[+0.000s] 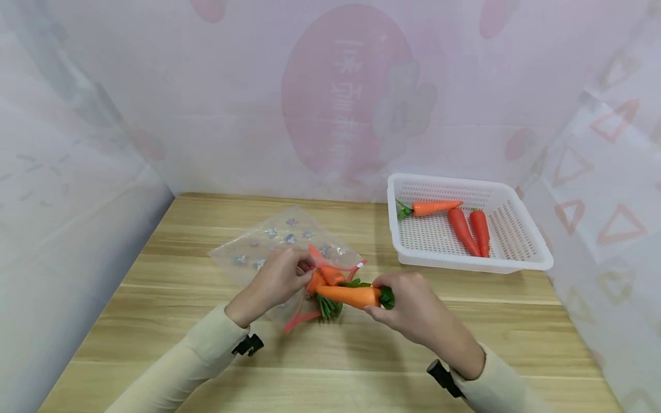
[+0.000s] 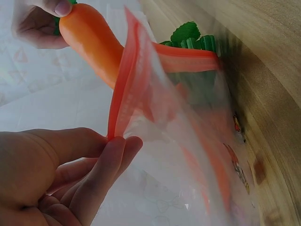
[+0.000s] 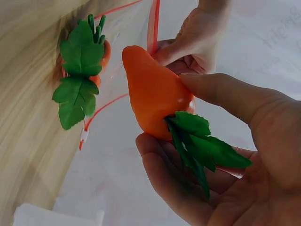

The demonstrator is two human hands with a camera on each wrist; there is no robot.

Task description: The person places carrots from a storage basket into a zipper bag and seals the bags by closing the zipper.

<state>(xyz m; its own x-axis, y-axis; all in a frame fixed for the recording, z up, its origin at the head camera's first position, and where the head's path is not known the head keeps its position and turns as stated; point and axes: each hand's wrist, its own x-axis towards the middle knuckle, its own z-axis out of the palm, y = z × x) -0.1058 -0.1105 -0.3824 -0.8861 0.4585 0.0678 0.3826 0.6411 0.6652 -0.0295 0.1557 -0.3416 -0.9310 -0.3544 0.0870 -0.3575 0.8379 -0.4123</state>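
My left hand (image 1: 280,278) pinches the red zip edge of a clear printed zip bag (image 2: 155,174), holding its mouth apart. Between the thumb and fingers of my right hand (image 1: 413,307) is an orange carrot (image 3: 155,94) with green leaves, gripped at its leafy end. Its narrow tip points left into the bag's mouth, as the left wrist view (image 2: 91,40) carrot shows. Other carrots (image 1: 330,275) lie inside the bag, their green leaves (image 3: 80,70) sticking out of the opening. The bag rests flat on the table, its far part spread toward the back left.
A white perforated basket (image 1: 475,265) stands at the back right, holding an orange carrot (image 1: 434,207) with leaves and two red carrots (image 1: 463,232). Wood-grain table (image 1: 170,275) lies under everything. Pale printed curtains (image 1: 232,115) enclose the back and sides.
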